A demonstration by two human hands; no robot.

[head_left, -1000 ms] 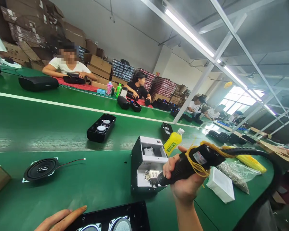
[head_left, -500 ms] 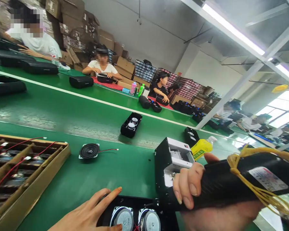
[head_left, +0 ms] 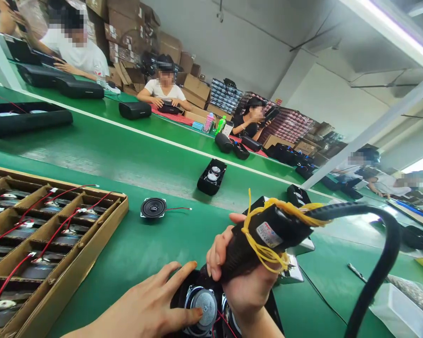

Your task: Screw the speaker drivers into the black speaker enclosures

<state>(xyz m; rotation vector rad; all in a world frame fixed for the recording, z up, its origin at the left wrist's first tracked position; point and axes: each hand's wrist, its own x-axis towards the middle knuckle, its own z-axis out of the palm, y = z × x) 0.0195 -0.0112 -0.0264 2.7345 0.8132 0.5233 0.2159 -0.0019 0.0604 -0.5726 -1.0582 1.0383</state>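
My right hand (head_left: pixel 246 277) is wrapped round a black electric screwdriver (head_left: pixel 245 246) with yellow string tied about it and a thick black cable at its rear. The tool slants down over a black speaker housing (head_left: pixel 273 310); its tip is hidden. Two round speaker drivers (head_left: pixel 205 307) with grey magnets sit face down in the housing, red wires between them. My left hand (head_left: pixel 151 300) lies with fingers spread, its thumb touching the left driver and its fingertips at the housing's far edge. Beyond the right hand, a black-and-white machine (head_left: pixel 298 272) is partly covered.
A divided cardboard box (head_left: pixel 102 244) of speaker drivers stands left. A loose driver (head_left: pixel 153 208) lies face up behind my hands. On the green table (head_left: pixel 127 178) stands another housing (head_left: pixel 211 177). A clear plastic tray (head_left: pixel 402 310) is at right; co-workers sit across the table.
My right hand has brought the screwdriver left and inward, over the housing. The left hand stays spread on the housing. The view has shifted, showing more of the cardboard box.
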